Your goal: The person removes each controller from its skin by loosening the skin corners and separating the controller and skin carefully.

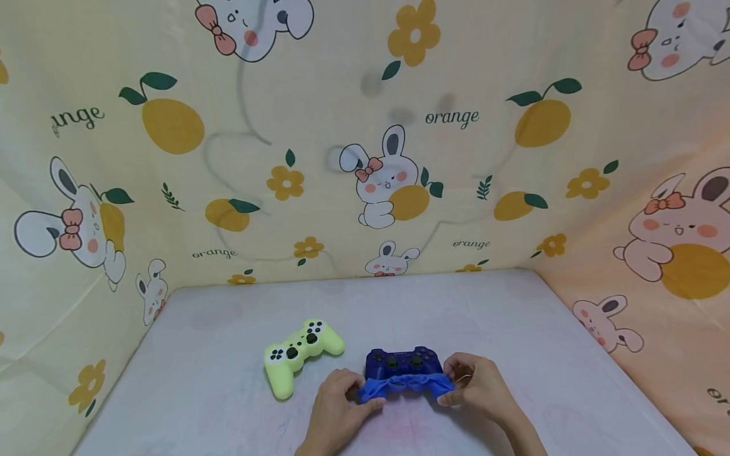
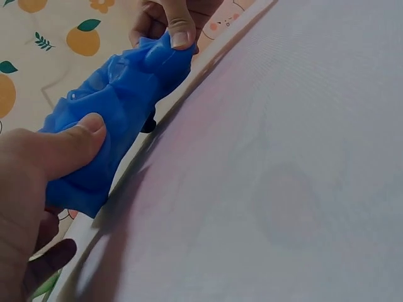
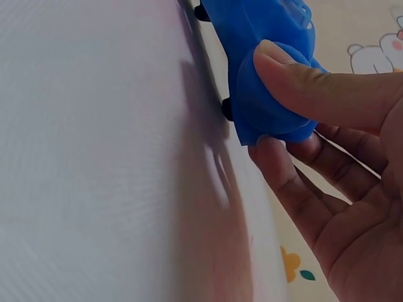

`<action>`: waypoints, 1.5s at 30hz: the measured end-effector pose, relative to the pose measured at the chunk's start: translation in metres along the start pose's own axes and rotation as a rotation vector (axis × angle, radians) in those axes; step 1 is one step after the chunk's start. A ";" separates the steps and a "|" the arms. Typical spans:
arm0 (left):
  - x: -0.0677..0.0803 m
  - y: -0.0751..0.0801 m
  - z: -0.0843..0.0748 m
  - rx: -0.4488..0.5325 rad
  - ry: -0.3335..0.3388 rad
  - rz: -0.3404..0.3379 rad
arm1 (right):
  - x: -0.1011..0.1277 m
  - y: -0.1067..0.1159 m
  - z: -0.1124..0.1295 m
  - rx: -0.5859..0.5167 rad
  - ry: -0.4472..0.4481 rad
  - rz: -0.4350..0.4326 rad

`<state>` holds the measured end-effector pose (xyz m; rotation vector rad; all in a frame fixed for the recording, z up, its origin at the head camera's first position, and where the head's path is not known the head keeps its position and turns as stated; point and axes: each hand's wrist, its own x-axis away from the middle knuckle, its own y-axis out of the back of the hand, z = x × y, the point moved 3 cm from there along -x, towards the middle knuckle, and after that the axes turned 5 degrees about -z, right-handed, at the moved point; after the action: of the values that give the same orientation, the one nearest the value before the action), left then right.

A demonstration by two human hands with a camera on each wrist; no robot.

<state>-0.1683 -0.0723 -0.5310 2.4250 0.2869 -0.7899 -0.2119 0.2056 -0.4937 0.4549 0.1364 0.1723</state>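
You see two game controllers on the tabletop (image 1: 513, 329): one blue controller (image 1: 403, 362) and, just left of it, one yellow-green controller (image 1: 301, 354). One blue silicone cover (image 1: 405, 386) lies at the blue controller's near edge. Two hands: left hand (image 1: 333, 415), right hand (image 1: 479, 386).

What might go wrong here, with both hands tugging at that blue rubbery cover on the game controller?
The left hand and right hand each pinch an end of the blue cover, which looks thin and stretched, so it may tear or snap out of the fingers. The dark blue controller lies loose on the table and might slide. The yellow-green controller lies close by the left hand and might get knocked.
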 end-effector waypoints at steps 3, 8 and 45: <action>0.000 0.000 -0.001 0.009 0.005 0.011 | 0.000 0.001 0.000 0.036 0.008 -0.010; -0.001 0.000 -0.001 0.000 0.039 0.018 | 0.000 0.001 0.000 0.076 0.024 -0.027; 0.004 -0.008 -0.011 0.076 0.020 0.120 | 0.002 -0.001 -0.004 0.079 0.043 0.097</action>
<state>-0.1628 -0.0595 -0.5291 2.4963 0.1190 -0.7363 -0.2104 0.2066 -0.4976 0.5367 0.1640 0.2723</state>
